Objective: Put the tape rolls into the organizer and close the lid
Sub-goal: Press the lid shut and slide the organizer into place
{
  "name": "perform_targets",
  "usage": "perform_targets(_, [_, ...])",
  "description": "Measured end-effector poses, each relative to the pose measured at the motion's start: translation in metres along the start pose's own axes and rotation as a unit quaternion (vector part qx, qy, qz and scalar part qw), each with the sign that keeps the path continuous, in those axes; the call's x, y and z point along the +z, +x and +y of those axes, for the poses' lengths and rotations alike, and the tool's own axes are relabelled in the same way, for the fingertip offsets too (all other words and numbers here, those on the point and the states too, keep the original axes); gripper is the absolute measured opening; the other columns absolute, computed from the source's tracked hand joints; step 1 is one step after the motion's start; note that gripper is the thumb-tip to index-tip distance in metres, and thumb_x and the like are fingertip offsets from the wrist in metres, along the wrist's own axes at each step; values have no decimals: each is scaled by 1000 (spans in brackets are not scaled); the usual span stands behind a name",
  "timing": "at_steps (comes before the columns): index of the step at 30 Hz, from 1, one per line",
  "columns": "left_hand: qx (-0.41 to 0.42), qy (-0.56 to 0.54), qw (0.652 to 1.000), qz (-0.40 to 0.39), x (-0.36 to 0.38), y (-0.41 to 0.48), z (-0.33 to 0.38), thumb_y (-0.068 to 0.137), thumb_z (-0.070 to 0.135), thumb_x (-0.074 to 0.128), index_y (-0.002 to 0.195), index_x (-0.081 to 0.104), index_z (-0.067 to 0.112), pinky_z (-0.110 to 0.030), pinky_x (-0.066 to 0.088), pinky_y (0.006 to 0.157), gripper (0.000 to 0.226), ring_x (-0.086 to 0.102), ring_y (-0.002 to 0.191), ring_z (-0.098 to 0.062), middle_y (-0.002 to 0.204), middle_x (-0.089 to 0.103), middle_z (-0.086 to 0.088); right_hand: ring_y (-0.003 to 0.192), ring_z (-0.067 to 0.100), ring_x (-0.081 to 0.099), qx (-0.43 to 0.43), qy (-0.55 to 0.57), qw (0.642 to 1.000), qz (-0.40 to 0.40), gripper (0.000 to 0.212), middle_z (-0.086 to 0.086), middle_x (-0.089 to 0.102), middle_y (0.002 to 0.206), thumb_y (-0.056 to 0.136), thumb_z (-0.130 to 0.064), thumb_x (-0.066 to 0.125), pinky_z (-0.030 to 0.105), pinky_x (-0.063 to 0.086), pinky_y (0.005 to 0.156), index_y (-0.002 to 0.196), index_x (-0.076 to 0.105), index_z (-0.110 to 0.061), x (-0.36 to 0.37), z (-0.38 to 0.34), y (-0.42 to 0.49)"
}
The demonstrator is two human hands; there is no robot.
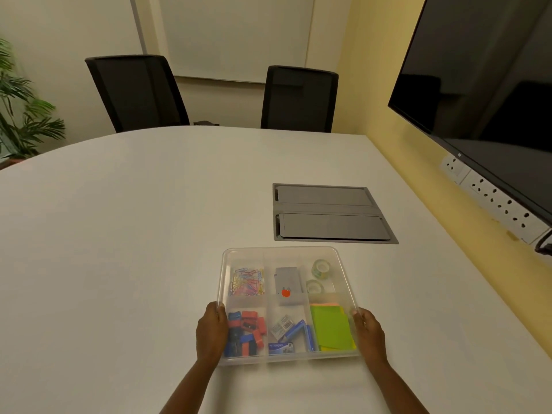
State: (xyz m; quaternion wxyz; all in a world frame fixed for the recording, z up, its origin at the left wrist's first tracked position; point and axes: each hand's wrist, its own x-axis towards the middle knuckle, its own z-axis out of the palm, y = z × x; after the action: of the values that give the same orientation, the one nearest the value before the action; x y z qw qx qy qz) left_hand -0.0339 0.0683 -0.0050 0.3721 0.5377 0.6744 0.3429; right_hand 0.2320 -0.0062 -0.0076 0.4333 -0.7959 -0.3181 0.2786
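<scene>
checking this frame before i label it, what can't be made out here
Head view only:
- Lid: whether a clear lid already sits on the organizer cannot be told; the plastic is see-through.
- Print on the small boxes: too small.
- Left hand and right hand fingertips: hidden behind the organizer's walls.
- Near tape roll: blurred by the plastic.

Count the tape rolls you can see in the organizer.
2. Both sit in the organizer's far right compartment: one tape roll toward the far wall, the other tape roll just nearer, by the divider. Through the clear plastic, none shows elsewhere.
</scene>
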Motion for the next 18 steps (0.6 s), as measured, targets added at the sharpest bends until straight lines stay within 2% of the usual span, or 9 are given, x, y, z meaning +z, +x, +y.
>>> perform_targets(2, [-1, 1, 1000, 9, 1, 5, 5, 95, 11, 31, 83, 44, 3, -35, 45, 72, 19, 52, 74, -27, 86, 57, -15, 86, 28, 54, -5, 6, 1000, 13, 53, 18, 63, 95, 83, -36, 40, 27, 34, 73, 110, 57, 7, 2, -6, 2])
perform_targets(5, [0, 8, 1000, 12, 2, 19, 10, 95, 10, 32, 82, 44, 3, -31, 40, 69, 20, 54, 77, -31, 83, 53, -11, 75, 31, 51, -20, 5, 999, 33, 63, 19, 57, 80, 71, -38, 31, 30, 34, 55, 103, 58, 9, 7, -16, 8])
perform_targets(7, [-2, 13, 1000, 9, 3, 30, 14, 95, 10, 33, 81, 44, 3, -32, 40, 69, 20, 54, 77, -31, 82, 53, -12, 75, 27, 48, -24, 6, 999, 39, 66, 14, 55, 80, 70, -41, 31, 30, 33, 58, 104, 58, 8, 11, -23, 14])
perform_targets(10, [-8, 20, 1000, 5, 5, 46, 21, 95, 11, 33, 81, 44, 3, -32, 39, 69, 20, 50, 74, -26, 82, 53, -12, 78, 30, 52, -24, 9, 999, 47, 69, 13, 54, 81, 69, -44, 30, 28, 32, 68, 104, 58, 8, 18, -29, 28])
perform_targets(16, [-8, 19, 1000, 4, 11, 75, 32, 95, 11, 33, 81, 44, 3, -32, 38, 70, 20, 49, 76, -25, 83, 53, -12, 76, 25, 47, -6, 19, 998, 54, 54, 13, 54, 81, 81, -34, 38, 28, 32, 69, 105, 57, 10, 30, -37, 48])
perform_targets(18, [-8, 19, 1000, -1, 14, 84, 33, 95, 10, 32, 81, 44, 3, -32, 39, 70, 20, 50, 76, -25, 83, 53, -13, 75, 26, 47, -5, 19, 998, 59, 60, 14, 54, 79, 75, -36, 33, 28, 32, 68, 104, 58, 10, 34, -38, 53])
